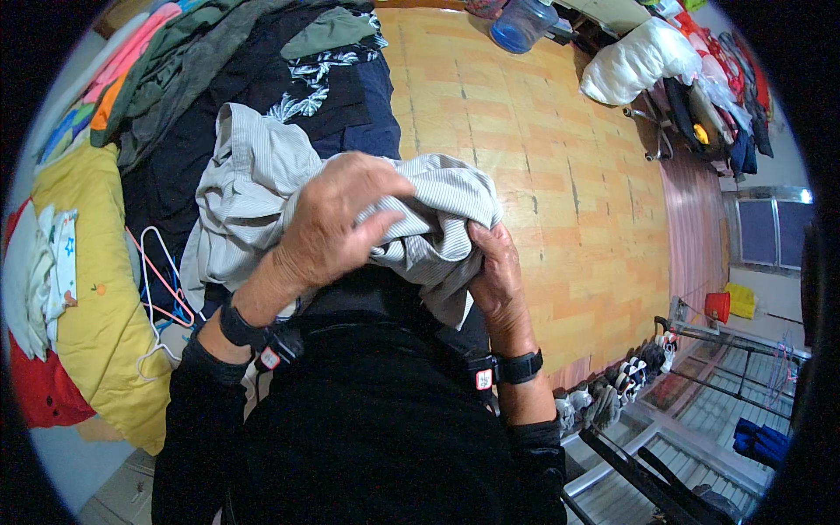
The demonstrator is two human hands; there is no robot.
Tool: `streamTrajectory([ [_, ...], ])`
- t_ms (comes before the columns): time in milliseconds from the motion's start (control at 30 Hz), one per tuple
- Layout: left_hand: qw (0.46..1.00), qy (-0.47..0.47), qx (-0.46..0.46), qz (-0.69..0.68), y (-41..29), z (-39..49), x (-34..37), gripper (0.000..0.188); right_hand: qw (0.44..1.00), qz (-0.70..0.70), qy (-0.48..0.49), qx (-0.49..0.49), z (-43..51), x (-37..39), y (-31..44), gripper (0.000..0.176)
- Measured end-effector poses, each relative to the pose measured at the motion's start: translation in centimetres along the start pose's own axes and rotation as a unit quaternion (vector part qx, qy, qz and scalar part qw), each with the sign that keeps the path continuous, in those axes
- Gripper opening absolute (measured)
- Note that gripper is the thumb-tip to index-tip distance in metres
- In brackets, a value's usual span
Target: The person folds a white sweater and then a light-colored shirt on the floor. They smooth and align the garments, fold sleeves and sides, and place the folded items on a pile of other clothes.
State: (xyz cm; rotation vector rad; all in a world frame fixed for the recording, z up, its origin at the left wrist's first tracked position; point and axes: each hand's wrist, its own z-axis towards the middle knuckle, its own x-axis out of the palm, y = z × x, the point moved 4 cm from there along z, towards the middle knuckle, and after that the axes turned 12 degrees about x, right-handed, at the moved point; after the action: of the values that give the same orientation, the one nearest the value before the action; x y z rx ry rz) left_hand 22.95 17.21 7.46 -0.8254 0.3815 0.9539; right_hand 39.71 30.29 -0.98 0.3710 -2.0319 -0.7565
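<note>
A grey-and-white striped cloth garment [252,177], perhaps a shirt, lies bunched across my lap and the dark clothes beyond it. My right hand [497,269] grips its right end, thumb on top of a fold. Over the middle of the cloth is my left hand [338,220], slightly blurred, with thumb and forefinger apart. Its other fingers are partly hidden, and no fold shows pinched between the visible fingertips. Each wrist wears a black band with a small tagged device.
Dark folded clothes [348,98] lie ahead, beside piled garments [177,72]. Plastic hangers [157,295] and a yellow quilted cloth [85,262] are at left. Across the wood-patterned floor [577,216] stand a blue water jug [522,27] and a white bag [640,62]. Shoes [623,384] line the lower right.
</note>
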Motion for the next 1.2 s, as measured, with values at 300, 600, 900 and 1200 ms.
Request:
streamTrajectory([
  [300,0.972,0.161,-0.162,-0.054,2.9,-1.7,3.4,0.021,1.0,-0.02,0.007,0.002,-0.4,0.4,0.4,0.049],
  [600,0.883,-0.044,-0.221,-0.412,2.1,-0.4,-2.0,0.015,0.999,-0.014,0.028,0.032,-1.2,2.0,0.6,0.047],
  [900,0.999,0.014,0.027,-0.031,-2.1,-0.2,-0.8,0.036,0.998,-0.056,-0.025,0.02,-0.9,1.5,0.6,0.04],
  [1200,0.972,0.188,-0.135,-0.029,1.9,-3.8,6.3,0.02,0.994,-0.103,-0.007,0.03,-1.2,2.4,-0.1,0.038],
])
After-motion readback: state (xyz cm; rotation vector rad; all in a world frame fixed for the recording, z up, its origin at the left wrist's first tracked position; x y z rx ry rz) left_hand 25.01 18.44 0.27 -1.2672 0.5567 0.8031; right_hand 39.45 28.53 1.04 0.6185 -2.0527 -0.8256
